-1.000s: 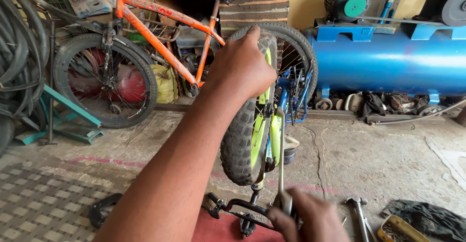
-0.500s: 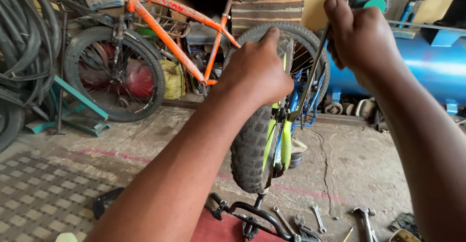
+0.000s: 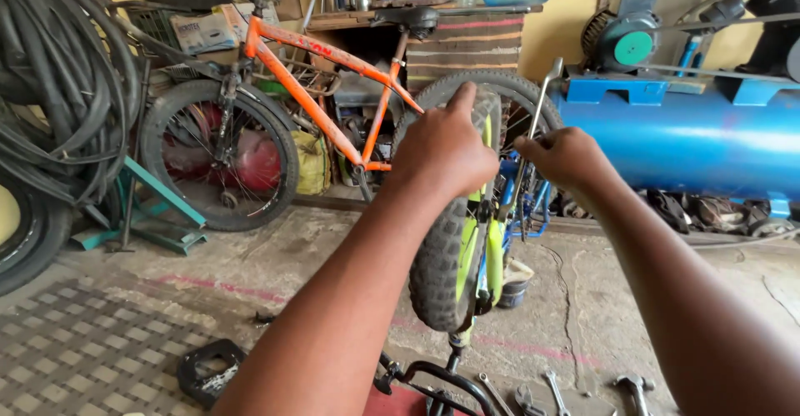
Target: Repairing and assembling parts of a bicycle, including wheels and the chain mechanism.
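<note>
**Knobbly Wheel Steadied, Lever Held Beside Its Rim**

While the blue compressor tank (image 3: pixel 692 145) fills the right of the workshop, an orange bicycle (image 3: pixel 321 91) is seen leaning at the back wall. At the centre, an upturned bicycle's knobbly wheel (image 3: pixel 437 258) is held upright above the concrete floor (image 3: pixel 275 266). Its top is gripped by the left hand (image 3: pixel 442 153), fingers curled down over the tread. A slim metal lever (image 3: pixel 533 128) is pinched in the closed fingers of the right hand (image 3: pixel 567 156), just beside the rim. Spanners (image 3: pixel 554 393) are scattered on the floor below.
</note>
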